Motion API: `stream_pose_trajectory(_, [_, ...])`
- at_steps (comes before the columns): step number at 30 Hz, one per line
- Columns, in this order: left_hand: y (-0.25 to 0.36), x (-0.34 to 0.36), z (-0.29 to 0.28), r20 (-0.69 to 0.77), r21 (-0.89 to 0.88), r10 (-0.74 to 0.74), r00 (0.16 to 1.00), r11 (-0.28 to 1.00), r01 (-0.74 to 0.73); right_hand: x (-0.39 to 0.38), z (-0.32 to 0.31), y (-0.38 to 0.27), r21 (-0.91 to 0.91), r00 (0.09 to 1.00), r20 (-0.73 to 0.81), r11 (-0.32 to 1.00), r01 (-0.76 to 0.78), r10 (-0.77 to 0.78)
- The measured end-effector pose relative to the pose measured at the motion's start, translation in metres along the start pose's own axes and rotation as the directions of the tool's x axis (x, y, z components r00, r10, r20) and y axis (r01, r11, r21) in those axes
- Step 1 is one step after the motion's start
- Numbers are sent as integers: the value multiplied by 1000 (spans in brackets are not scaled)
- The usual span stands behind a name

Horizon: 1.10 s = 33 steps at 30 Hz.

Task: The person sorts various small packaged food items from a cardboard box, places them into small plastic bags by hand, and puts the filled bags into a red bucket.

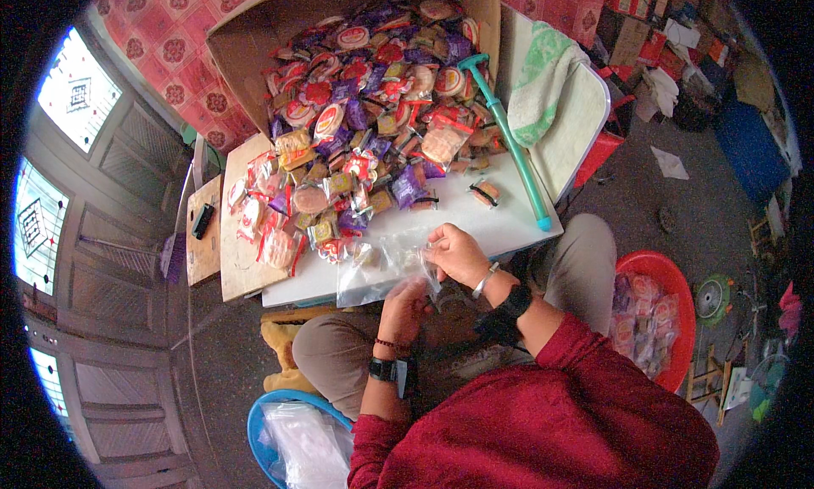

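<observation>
A clear plastic bag (360,279) lies flat over the near edge of the white table, its open-looking end toward my hands. My right hand (459,257) pinches the bag's right end between thumb and fingers. Just below it, my left hand (404,309) is closed at the bag's near edge, its fingertips slightly blurred. Beyond the bag spreads a large heap of small wrapped snacks (339,184) in red, purple, gold and clear wrappers. One dark-striped snack piece (484,194) sits apart on the table, right of the heap.
A cardboard box (242,61) lies on its side behind the heap. Right of it are a teal long-handled tool (519,154) and a green-white towel (543,82). A red tub (685,319) holds filled bags at my right; a blue basin (257,442) holds clear bags at my left.
</observation>
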<state>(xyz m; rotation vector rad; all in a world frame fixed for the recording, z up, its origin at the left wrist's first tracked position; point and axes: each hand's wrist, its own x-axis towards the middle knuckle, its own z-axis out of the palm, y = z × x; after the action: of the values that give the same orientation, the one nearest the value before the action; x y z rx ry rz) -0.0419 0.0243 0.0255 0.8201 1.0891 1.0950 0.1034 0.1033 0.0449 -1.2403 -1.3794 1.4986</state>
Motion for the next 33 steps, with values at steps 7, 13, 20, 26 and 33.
stream_pose_trajectory(7, [-14,5,-9,27,26,22,999,999,-23,4,-12,9,96,997,39,993,-75,71])
stream_pose_trajectory(13, [-16,10,-17,62,-293,-206,977,932,215,1,-18,-3,225,981,185,968,-108,66])
stream_pose_trajectory(20, [-6,12,-10,255,295,207,944,913,-280,9,4,18,-131,989,-73,985,116,-127])
stream_pose_trajectory(26, [7,-2,0,35,132,-10,999,991,5,10,11,18,-274,958,-219,954,120,-184])
stream_pose_trajectory(33, [-13,-1,-18,-79,409,190,979,902,-142,11,12,26,-350,955,-226,931,103,-190])
